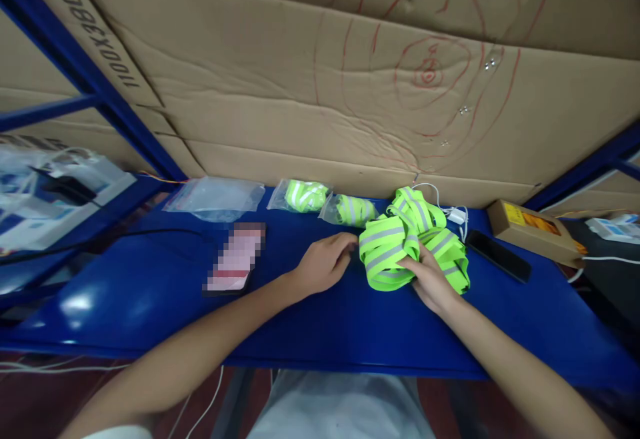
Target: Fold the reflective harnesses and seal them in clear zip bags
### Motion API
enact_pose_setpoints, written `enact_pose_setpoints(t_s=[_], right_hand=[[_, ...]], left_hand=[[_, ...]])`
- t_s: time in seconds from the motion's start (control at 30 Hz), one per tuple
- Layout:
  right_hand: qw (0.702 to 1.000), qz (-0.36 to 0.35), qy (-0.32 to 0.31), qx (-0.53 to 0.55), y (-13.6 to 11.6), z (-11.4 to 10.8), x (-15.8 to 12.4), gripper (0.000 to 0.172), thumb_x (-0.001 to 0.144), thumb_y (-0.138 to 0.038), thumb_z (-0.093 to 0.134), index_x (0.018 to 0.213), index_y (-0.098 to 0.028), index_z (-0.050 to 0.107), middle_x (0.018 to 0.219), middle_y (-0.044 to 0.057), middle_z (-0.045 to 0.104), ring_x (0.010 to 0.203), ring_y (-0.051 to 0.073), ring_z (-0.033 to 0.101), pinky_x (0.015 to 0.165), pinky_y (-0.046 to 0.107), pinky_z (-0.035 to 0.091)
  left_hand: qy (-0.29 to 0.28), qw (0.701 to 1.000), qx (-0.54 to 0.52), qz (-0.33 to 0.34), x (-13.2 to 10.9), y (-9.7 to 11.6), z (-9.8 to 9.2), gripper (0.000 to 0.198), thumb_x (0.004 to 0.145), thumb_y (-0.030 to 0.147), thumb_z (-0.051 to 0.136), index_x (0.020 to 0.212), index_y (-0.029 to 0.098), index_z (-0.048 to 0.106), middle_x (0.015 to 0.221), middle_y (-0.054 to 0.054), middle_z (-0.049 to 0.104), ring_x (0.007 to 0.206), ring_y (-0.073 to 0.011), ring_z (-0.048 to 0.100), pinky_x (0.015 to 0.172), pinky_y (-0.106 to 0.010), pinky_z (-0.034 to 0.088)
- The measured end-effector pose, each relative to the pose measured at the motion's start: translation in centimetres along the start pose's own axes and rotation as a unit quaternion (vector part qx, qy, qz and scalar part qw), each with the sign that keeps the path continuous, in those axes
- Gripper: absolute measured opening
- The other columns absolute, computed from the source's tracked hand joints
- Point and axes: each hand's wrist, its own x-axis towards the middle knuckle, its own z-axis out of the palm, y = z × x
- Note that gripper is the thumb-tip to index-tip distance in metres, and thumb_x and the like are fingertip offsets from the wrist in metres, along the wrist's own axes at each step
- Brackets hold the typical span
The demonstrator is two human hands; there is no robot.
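Note:
A heap of neon yellow-green straps with grey reflective stripes (413, 242) lies on the blue table (150, 286). My right hand (430, 282) grips the heap's near edge, fingers curled under a strap. My left hand (325, 262) rests just left of the heap with its fingers curled, the fingertips touching the heap's left edge. Two clear bags each holding a folded strap, one (303, 196) and another (350, 211), lie behind my left hand by the cardboard wall.
An empty clear bag (217, 198) lies at the back left and a phone (235, 259) left of my left hand. A black phone (497, 256), a white charger cable (453, 212) and a brown box (535, 229) sit to the right. Cardboard (350, 72) backs the table.

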Motion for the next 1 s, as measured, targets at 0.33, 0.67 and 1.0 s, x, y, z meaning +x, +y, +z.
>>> enact_pose_setpoints(t_s=[0.33, 0.67, 1.0], right_hand=[[0.972, -0.147, -0.072, -0.169, 2.9, 0.3, 0.1, 0.062, 0.080, -0.049, 0.081, 0.135, -0.028, 0.063, 0.142, 0.006, 0.065, 0.131, 0.030, 0.059, 0.116, 0.046, 0.043], [0.949, -0.160, -0.134, -0.236, 1.0, -0.7, 0.9, 0.062, 0.072, -0.045, 0.088, 0.127, -0.026, 0.067, 0.122, 0.005, 0.073, 0.110, 0.028, 0.069, 0.097, 0.042, 0.057], [0.959, -0.152, -0.067, -0.230, 0.6, 0.1, -0.1, 0.054, 0.084, -0.048, 0.078, 0.130, -0.026, 0.060, 0.129, 0.006, 0.069, 0.122, 0.029, 0.063, 0.106, 0.045, 0.051]], left_hand=[[-0.013, 0.964, -0.260, -0.055, -0.3, 1.8, 1.0, 0.097, 0.075, 0.042, 0.086, 0.149, 0.023, 0.026, 0.144, -0.015, 0.051, 0.131, -0.0307, 0.056, 0.107, -0.044, 0.049], [0.014, 0.991, -0.129, 0.032, 0.2, -0.1, 0.3, 0.087, 0.080, 0.015, 0.068, 0.155, 0.025, 0.023, 0.162, -0.018, 0.026, 0.153, -0.0334, 0.028, 0.121, -0.052, 0.035], [-0.091, 0.995, 0.036, 0.029, -0.2, 0.8, -0.3, 0.094, 0.076, 0.053, 0.081, 0.153, 0.024, 0.036, 0.149, -0.017, 0.035, 0.141, -0.0369, 0.041, 0.116, -0.053, 0.041]])
